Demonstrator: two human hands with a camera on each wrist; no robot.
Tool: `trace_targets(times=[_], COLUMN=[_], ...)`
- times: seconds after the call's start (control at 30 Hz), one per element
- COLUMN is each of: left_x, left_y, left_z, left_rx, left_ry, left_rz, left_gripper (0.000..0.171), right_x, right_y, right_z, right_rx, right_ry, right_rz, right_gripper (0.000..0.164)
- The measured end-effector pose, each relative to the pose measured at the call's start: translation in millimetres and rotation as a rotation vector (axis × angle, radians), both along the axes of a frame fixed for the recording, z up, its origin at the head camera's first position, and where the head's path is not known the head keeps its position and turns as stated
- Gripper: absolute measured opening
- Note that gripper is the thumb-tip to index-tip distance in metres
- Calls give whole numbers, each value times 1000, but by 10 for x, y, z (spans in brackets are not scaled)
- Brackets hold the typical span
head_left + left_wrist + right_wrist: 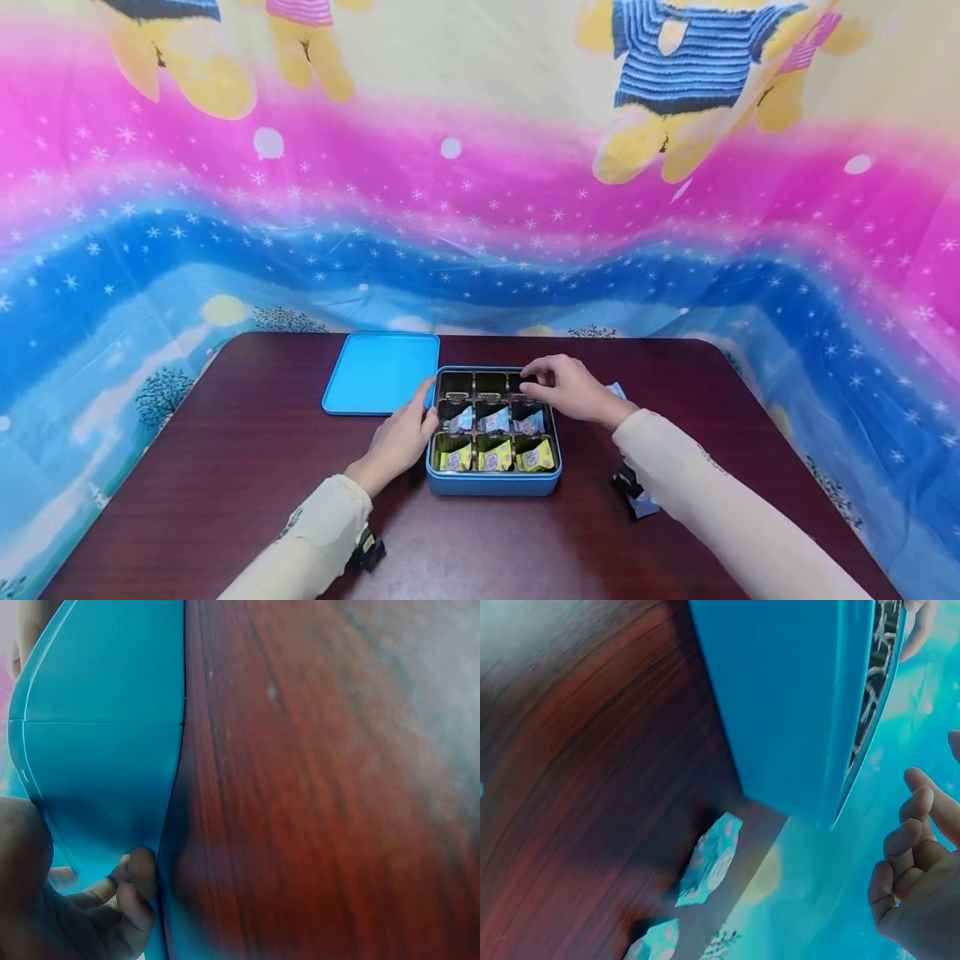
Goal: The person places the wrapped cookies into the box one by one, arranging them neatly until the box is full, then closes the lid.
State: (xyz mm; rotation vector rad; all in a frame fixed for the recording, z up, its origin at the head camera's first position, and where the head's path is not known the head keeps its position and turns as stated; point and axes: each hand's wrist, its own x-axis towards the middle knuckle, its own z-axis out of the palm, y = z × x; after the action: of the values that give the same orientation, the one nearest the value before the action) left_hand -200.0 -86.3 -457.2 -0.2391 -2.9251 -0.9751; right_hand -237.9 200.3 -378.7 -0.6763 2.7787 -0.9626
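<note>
A blue tin [495,485] with a divided tray stands on the table. Yellow wrapped sweets [495,456] fill its front row and blue wrapped sweets [493,419] its middle row; dark tray bottoms show in the back row. My left hand [400,435] rests against the tin's left side, index finger reaching along the wall and fingertips [142,874] touching it. My right hand [570,387] hovers over the back right compartment with fingers loosely bent. In the right wrist view nothing shows between those fingers.
The tin's blue lid [382,373] lies on the table [247,467] at the back left. Blue packets [711,859] lie right of the tin, partly hidden by my right arm in the head view. A printed cloth [465,208] hangs behind the table.
</note>
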Motion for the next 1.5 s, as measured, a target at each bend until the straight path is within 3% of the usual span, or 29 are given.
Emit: trace_targets(times=[0.63,1.5], left_x=[-14,-2], left_y=[-4,-1], left_z=[2,-5], left_rx=[-6,0], left_ry=[-9,-22], left_rz=[11,7], left_gripper=[59,59], right_x=[-9,-124], right_y=[389,1026], right_z=[-72,-359], right_rx=[4,61], right_ry=[11,-2], right_rz=[-42,-150], right_gripper=[30,39])
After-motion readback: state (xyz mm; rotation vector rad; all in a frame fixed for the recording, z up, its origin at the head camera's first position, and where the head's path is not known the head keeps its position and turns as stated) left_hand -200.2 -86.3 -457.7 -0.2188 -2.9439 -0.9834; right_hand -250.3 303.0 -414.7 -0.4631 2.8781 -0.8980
